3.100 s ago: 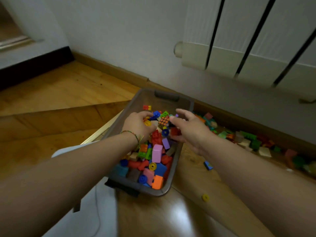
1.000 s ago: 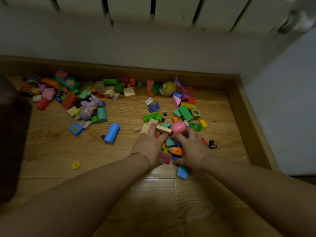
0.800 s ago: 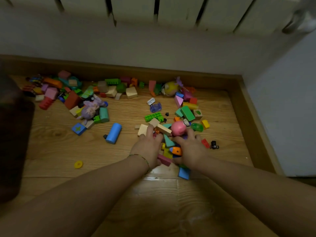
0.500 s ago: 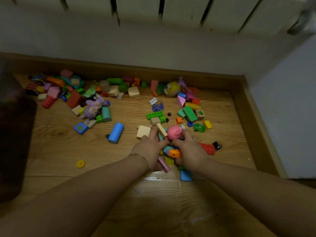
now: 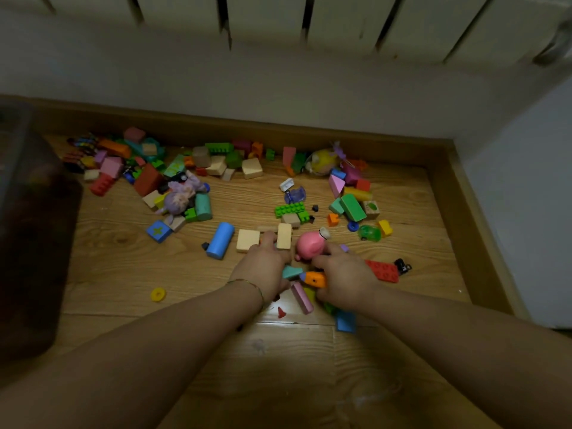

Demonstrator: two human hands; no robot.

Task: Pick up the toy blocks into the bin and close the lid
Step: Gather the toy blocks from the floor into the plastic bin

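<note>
L hand (image 5: 263, 270), R hand (image 5: 345, 278) over blocks (image 5: 315, 278); grip hidden | bin (image 5: 31, 230) blurred, cropped

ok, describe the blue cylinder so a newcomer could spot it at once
From the radiator wall, come down the wooden floor to the person's left hand. Just left of it, past a tan square block, lies the blue cylinder on its side. It is the one long blue roller; its neighbours are flat-sided blocks.
</note>
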